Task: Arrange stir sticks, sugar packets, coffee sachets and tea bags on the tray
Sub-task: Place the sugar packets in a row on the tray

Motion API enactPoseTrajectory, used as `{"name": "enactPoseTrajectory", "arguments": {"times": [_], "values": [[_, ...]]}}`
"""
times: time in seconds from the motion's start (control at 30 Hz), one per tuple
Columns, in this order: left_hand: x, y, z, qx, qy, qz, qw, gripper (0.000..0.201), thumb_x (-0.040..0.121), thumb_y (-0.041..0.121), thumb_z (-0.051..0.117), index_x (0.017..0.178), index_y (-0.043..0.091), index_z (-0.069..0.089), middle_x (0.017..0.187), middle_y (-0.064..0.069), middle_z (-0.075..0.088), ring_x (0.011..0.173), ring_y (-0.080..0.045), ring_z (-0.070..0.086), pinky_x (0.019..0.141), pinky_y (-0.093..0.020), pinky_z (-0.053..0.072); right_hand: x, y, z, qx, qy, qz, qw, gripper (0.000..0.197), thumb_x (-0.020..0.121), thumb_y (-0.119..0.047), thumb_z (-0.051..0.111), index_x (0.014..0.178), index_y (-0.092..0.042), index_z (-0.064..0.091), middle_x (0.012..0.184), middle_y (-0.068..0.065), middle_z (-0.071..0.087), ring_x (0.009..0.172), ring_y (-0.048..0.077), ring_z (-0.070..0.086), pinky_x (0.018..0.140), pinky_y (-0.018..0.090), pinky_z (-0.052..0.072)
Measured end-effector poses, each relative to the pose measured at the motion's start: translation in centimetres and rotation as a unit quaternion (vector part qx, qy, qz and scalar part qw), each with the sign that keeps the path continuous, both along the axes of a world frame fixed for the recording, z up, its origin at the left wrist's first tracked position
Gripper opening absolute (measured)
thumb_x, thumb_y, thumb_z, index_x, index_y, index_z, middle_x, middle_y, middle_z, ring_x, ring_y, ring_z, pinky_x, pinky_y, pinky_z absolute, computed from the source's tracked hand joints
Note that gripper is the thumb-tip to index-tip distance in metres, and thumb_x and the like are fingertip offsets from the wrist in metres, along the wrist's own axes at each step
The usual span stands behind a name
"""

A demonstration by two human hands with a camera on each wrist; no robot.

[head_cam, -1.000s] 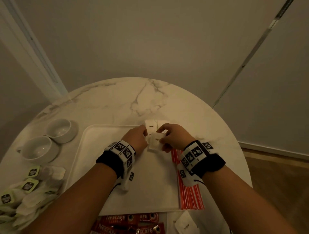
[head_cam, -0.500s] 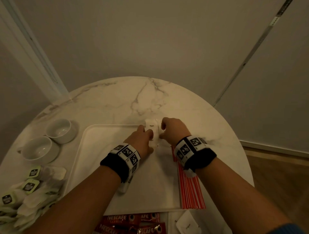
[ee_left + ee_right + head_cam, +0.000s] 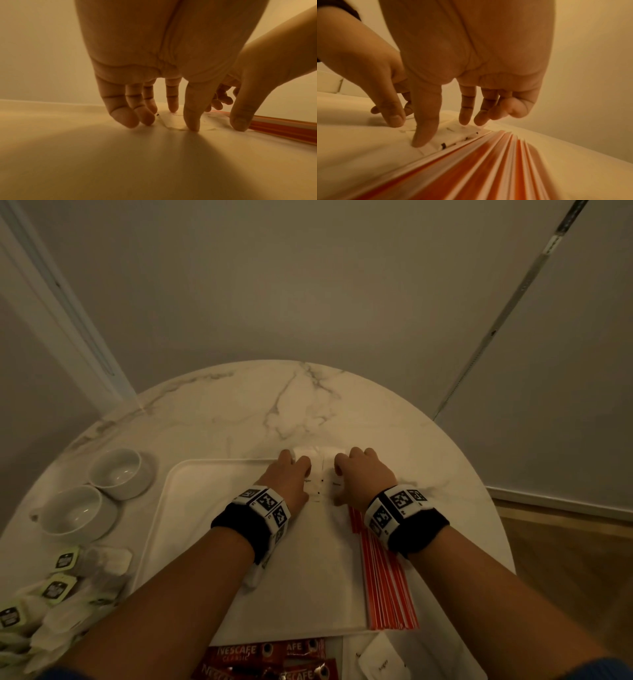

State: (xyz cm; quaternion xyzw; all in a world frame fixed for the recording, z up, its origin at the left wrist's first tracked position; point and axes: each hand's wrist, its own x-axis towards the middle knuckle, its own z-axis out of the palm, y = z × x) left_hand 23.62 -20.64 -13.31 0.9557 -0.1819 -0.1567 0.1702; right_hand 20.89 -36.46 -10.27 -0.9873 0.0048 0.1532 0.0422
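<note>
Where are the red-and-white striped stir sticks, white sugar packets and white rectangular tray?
red-and-white striped stir sticks (image 3: 387, 580): head view, mid-bundle.
white sugar packets (image 3: 322, 474): head view, between the hands.
white rectangular tray (image 3: 191, 508): head view, bare left floor.

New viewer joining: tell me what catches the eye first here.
Both hands, the left hand and right hand, press fingertips on white sugar packets at the far edge of the white tray. Red-and-white stir sticks fan along the tray's right side, and red coffee sachets lie nearest the person.

Dim, warm amber light throughout; wide-angle bending at the edges, wrist views soft and blurred with shadows fanning toward the lens.
</note>
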Motion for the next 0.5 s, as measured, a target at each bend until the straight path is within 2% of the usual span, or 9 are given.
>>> {"name": "enactPoseTrajectory", "arguments": {"times": [0.27, 0.5], "values": [[-0.03, -0.38, -0.06, -0.002, -0.005, 0.015, 1.000, 0.033, 0.084, 0.027, 0.063, 0.109, 0.022, 0.042, 0.116, -0.006, 0.035, 0.099, -0.024, 0.047, 0.080, -0.033, 0.044, 0.61, 0.08, -0.02, -0.006, -0.032, 0.029, 0.999, 0.040, 0.081, -0.026, 0.070, 0.116, -0.018, 0.051, 0.115, 0.006, 0.049, 0.110, 0.027, 0.043, 0.083, 0.036, 0.047], [0.00, -0.59, -0.20, 0.003, -0.002, 0.024, 1.000, 0.035, 0.084, 0.026, 0.062, 0.112, 0.021, 0.042, 0.121, -0.010, 0.037, 0.106, -0.029, 0.048, 0.086, -0.038, 0.046, 0.92, 0.14, -0.05, -0.003, -0.027, 0.062, 0.998, 0.042, 0.080, -0.022, 0.072, 0.117, -0.018, 0.054, 0.116, 0.006, 0.049, 0.106, 0.027, 0.048, 0.086, 0.037, 0.046]]}}
